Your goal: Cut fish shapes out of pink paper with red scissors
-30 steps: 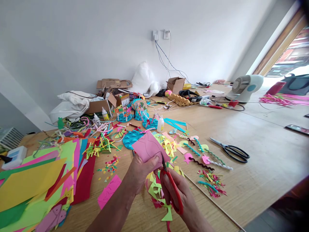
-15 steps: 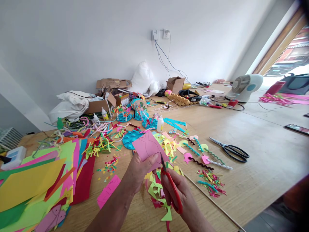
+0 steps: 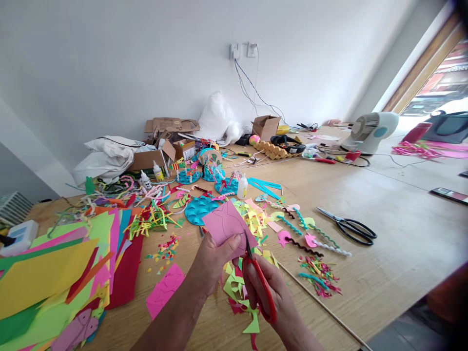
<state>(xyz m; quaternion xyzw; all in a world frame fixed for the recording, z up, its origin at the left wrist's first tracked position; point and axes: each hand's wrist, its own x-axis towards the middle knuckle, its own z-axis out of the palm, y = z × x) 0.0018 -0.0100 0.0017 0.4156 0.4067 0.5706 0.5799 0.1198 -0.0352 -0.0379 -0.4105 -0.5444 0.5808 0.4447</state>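
My left hand (image 3: 210, 261) pinches a pink sheet of foam paper (image 3: 226, 224) with pencil lines drawn on it, holding it up above the wooden floor (image 3: 402, 234). My right hand (image 3: 272, 292) grips red-handled scissors (image 3: 261, 282); their blades bite into the lower right edge of the pink sheet. Under both hands lies a heap of green, yellow and pink offcuts (image 3: 237, 292).
A stack of coloured sheets (image 3: 54, 273) lies at the left. Black scissors (image 3: 349, 226), twisted pipe cleaners (image 3: 310, 236) and a thin wooden stick (image 3: 321, 304) lie to the right. Glue bottles (image 3: 242, 186), cardboard boxes (image 3: 155, 156) and a white fan (image 3: 369, 131) stand farther back.
The scissors have worked slightly farther into the pink sheet, and the sheet has tilted a little in my left hand. The view has barely shifted.
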